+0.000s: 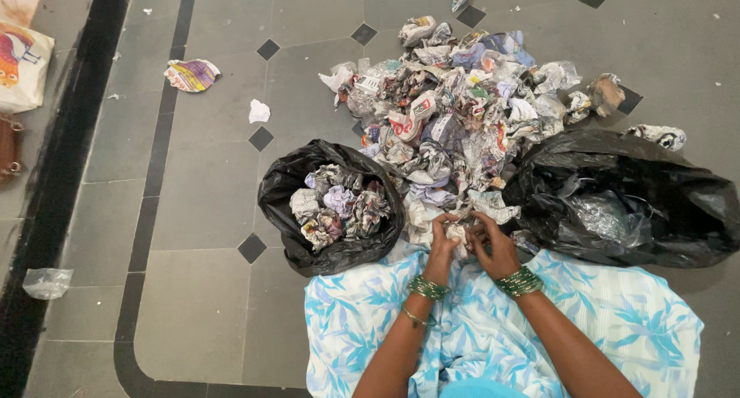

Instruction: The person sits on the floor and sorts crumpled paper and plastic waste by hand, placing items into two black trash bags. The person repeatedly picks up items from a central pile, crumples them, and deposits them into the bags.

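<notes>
Grey stone floor [208, 182] with small black diamond insets spreads under everything. I see both hands, left hand [442, 242] and right hand [493, 248], with fingers closed together on one crumpled paper wad [459, 230] just in front of my lap. Left of me, a black bag [293, 190] sits about full of balled paper; the right bag [655, 190] holds clear crinkly plastic. A large heap [462, 113] of wrinkled newsprint and film remains unsorted ahead, I judge.

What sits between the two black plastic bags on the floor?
Head view: the near edge of the crumpled newspaper pile, and both hands, left and right, working one crumpled paper piece.
</notes>
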